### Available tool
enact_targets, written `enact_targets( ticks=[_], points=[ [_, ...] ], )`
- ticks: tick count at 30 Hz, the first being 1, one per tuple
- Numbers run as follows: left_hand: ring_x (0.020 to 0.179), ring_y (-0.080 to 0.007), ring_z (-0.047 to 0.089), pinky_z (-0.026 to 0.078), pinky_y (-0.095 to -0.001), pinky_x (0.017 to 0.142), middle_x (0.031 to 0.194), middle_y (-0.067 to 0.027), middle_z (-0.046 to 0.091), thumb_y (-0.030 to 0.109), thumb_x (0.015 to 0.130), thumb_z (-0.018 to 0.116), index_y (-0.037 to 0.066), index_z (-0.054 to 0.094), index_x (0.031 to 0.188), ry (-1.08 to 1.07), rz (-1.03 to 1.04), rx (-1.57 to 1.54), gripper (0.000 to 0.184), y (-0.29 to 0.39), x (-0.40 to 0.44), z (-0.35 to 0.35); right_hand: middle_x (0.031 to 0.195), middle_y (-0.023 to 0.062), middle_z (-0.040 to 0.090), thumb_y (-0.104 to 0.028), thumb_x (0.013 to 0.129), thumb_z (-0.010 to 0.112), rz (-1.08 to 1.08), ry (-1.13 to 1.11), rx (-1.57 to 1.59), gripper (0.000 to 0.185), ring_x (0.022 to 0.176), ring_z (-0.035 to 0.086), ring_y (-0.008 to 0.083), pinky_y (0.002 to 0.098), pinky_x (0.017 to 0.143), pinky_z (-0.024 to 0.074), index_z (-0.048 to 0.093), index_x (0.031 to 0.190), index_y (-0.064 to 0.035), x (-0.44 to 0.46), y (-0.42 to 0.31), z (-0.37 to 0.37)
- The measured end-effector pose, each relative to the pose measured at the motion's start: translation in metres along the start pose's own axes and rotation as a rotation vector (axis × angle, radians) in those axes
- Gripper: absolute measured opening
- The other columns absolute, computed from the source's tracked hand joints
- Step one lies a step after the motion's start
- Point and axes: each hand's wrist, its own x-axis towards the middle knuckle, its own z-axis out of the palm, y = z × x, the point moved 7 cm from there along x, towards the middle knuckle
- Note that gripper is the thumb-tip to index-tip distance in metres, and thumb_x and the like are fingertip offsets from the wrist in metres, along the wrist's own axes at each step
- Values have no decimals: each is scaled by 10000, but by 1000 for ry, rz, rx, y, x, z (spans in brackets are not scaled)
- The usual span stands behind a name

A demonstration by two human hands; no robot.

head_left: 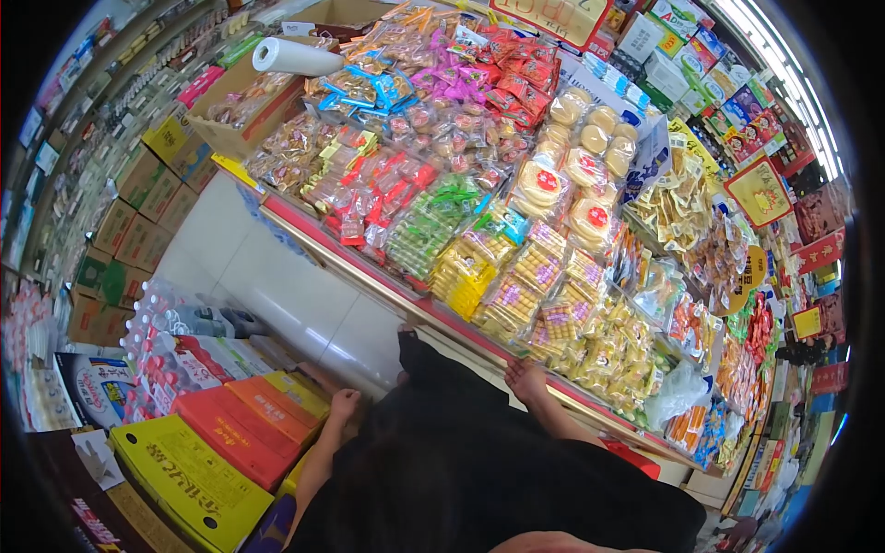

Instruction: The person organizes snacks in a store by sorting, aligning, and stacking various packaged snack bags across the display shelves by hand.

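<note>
Stands in a shop aisle, along the front of a long display table (346, 264) with a red and gold edge. Holds the right hand (527, 380) out at that edge, palm turned up, fingers loosely bent and released, with nothing visible in the grasp. Cannot tell contact with the edge from a small gap. Has yellow snack packs (608, 359) near these fingers, just inside the edge, and bagged biscuit sticks (516, 297) near them too, in a row right up to the rim.

Hangs the left hand (345, 403) low on the other side of the body, curled into a loose fist, with nothing visible in it. Has a yellow carton (302, 392) near that hand, then a red carton (221, 441) and a yellow-green box (189, 479) farther out.

Finds the most open room to the front left, on pale floor tiles (263, 281) between the table front and packed bottles (152, 336), as far as stacked brown cartons (138, 221). Has a much tighter gap nearer the body, between left-hand cartons and table edge.
</note>
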Motion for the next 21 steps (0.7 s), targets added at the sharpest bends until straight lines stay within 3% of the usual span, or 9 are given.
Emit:
enact_targets(
  ticks=[6, 8, 11, 13, 15, 17, 19, 21],
  points=[
    [614, -132, 583, 478, -272, 575, 746, -67, 644, 186, 832, 670, -25, 656, 912, 36, 34, -101, 226, 1, 15, -11, 896, 67, 608, -283, 977, 402, 50, -24, 36, 234, 753, 546, 224, 379, 697, 468, 532, 1027, -95, 3, 3, -2],
    [602, -115, 563, 461, -262, 557, 734, -52, 636, 184, 830, 675, -17, 658, 897, 11, 21, -116, 213, 36, 10, -19, 882, 66, 606, -284, 973, 406, 68, -44, 46, 228, 747, 546, 230, 377, 686, 464, 531, 1017, -98, 13, 6, -12],
    [636, -76, 540, 427, -230, 562, 733, -24, 619, 180, 833, 683, 1, 670, 874, -164, -82, -156, 185, 155, -16, -26, 869, 74, 599, -288, 966, 412, 90, -38, 48, 228, 747, 548, 238, 371, 668, 457, 529, 1009, -97, 15, 9, -14],
    [679, -70, 531, 415, -208, 628, 741, 16, 596, 134, 845, 678, 31, 666, 854, -263, 164, -240, 104, 250, -35, -23, 869, 82, 596, -291, 964, 414, 99, -9, 33, 234, 754, 550, 241, 367, 661, 454, 529, 1011, -92, 9, 6, -13],
    [743, -74, 534, 416, -213, 682, 771, -5, 600, 82, 838, 661, 13, 672, 853, -366, 296, -211, 72, 358, -79, -21, 887, 97, 575, -264, 973, 378, 13, -40, -33, 253, 731, 520, 231, 376, 681, 449, 524, 1030, -66, 4, -1, -9],
    [785, -122, 575, 456, -259, 723, 817, -35, 617, 94, 821, 696, -5, 687, 907, -664, 622, -224, 132, 453, -130, -15, 928, 116, 563, -235, 977, 337, -66, 22, -82, 285, 756, 529, 244, 394, 707, 452, 525, 1055, -36, -5, -6, -2],
    [812, -135, 581, 459, -263, 736, 865, -55, 629, 55, 793, 713, 11, 702, 915, -920, 906, -203, 130, 519, -175, -9, 944, 118, 570, -234, 977, 346, -71, -37, -46, 289, 786, 540, 252, 396, 720, 458, 531, 1067, -31, 46, 18, -44],
    [799, -137, 577, 457, -257, 710, 870, -55, 625, 86, 787, 738, 27, 703, 1002, -1180, 935, -361, 226, 562, -212, -3, 974, 123, 586, -234, 977, 364, -97, -139, 15, 298, 846, 563, 268, 402, 747, 469, 541, 1090, -22, 92, 39, -93]
  ],
)
